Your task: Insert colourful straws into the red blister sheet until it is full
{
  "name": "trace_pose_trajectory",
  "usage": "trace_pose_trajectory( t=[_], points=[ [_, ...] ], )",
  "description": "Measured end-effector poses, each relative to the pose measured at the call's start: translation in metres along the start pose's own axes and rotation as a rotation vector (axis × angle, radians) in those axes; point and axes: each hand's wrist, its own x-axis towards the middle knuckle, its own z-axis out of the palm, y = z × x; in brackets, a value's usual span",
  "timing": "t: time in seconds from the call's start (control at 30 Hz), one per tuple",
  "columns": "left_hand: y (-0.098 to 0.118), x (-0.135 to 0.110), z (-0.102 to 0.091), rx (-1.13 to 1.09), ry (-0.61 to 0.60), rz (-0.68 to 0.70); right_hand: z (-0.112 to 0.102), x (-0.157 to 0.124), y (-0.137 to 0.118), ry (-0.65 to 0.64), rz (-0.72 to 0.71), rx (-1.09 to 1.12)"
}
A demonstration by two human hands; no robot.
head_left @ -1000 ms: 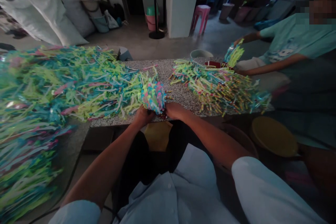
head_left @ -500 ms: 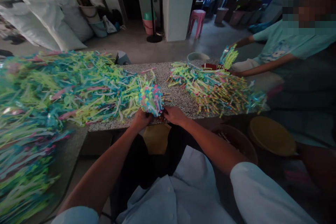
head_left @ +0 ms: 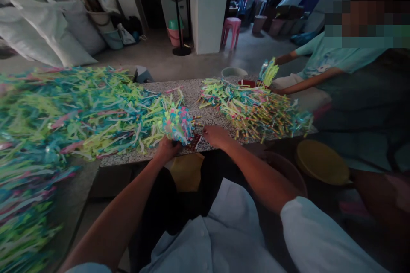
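A bundle of pink, blue and green plastic strips (head_left: 180,124) lies near the front edge of the speckled stone table. My left hand (head_left: 168,149) is closed around the near side of this bundle, its fingertips partly hidden beneath it. Just right of the bundle, my right hand (head_left: 218,137) has its fingers drawn together; whatever they pinch is too small to make out. Between the hands is a dark red patterned piece (head_left: 193,141) with a thin pale strand by it. Several thin sticks with orange and yellow bands (head_left: 197,123) stick out behind it.
A large heap of green and blue strips (head_left: 96,111) covers the left side. Another pile with banded ends (head_left: 256,111) lies to the right, where a co-worker's hands (head_left: 278,90) hold a small bunch. Below the table edge are a yellow round lid (head_left: 322,161) and a brown basin (head_left: 288,170).
My right hand has drawn away from the bundle to the right, uncovering the dark red piece. My left hand stays at the bundle. The whole view has shifted slightly.
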Motion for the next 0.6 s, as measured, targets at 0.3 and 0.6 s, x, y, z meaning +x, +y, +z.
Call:
trace_pose_trajectory(
  t=[0.3,0.6],
  points=[
    [-0.001,0.001,0.006,0.001,0.015,-0.009,-0.058,-0.039,0.134,0.119,0.529,-0.221],
    [-0.004,0.0,0.006,0.009,0.022,-0.009,-0.047,-0.034,0.138,0.204,0.468,-0.047]
  ],
)
